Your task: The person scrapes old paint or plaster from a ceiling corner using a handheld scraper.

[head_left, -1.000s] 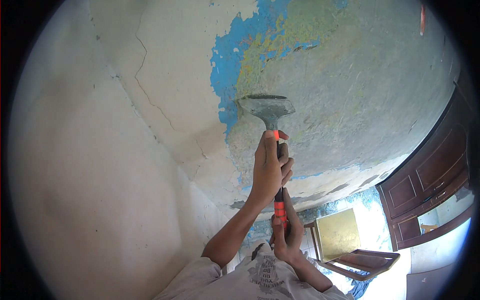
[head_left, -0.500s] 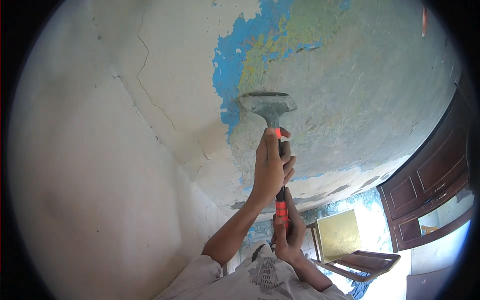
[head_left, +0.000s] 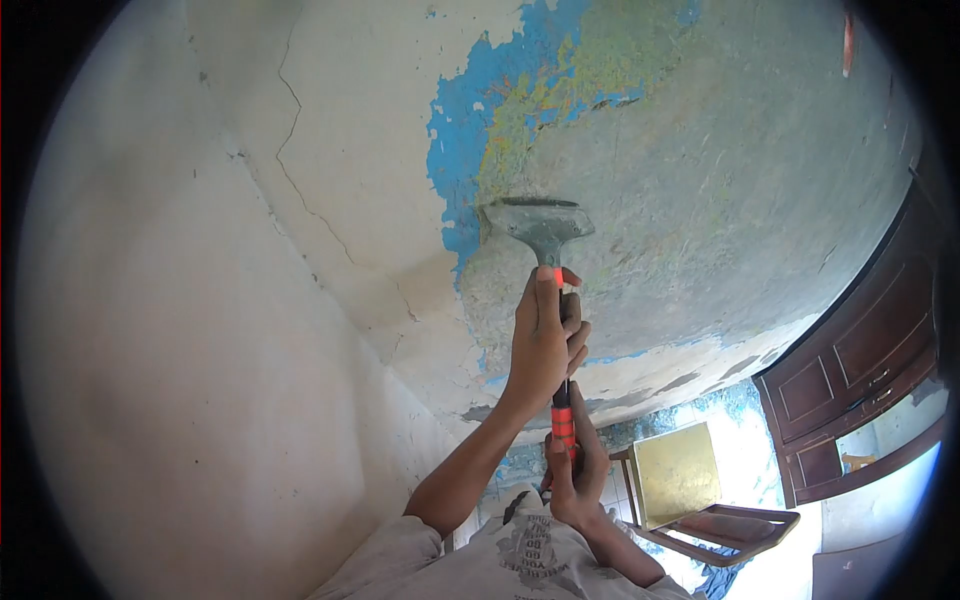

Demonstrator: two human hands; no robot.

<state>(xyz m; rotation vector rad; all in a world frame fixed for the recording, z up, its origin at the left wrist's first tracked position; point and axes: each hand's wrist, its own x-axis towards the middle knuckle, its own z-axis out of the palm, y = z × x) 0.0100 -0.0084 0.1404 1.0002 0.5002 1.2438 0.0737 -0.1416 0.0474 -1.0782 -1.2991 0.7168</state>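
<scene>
A long-handled scraper (head_left: 543, 222) with a wide grey head and a black and red handle is held up against a wall with peeled paint. My left hand (head_left: 543, 335) is closed around the upper handle, just below the head, with the thumb along it. Lower down, my right hand (head_left: 580, 475) wraps the red grip at the handle's end. The scraper's top edge appears to lie on the bare grey-green surface (head_left: 680, 210), beside a ragged strip of blue paint (head_left: 460, 150). Off-white paint (head_left: 360, 120) lies to the left.
A cracked pale wall (head_left: 200, 350) meets the worked surface at the left. To the lower right stands a wooden chair (head_left: 680, 470) with a yellowish panel. A dark wooden cabinet (head_left: 870, 350) is at the far right. Dark cloth (head_left: 722, 578) lies on the floor near the chair.
The scraper head has slid a little down the surface, toward me. My left hand has come down slightly with it; both hands keep their hold.
</scene>
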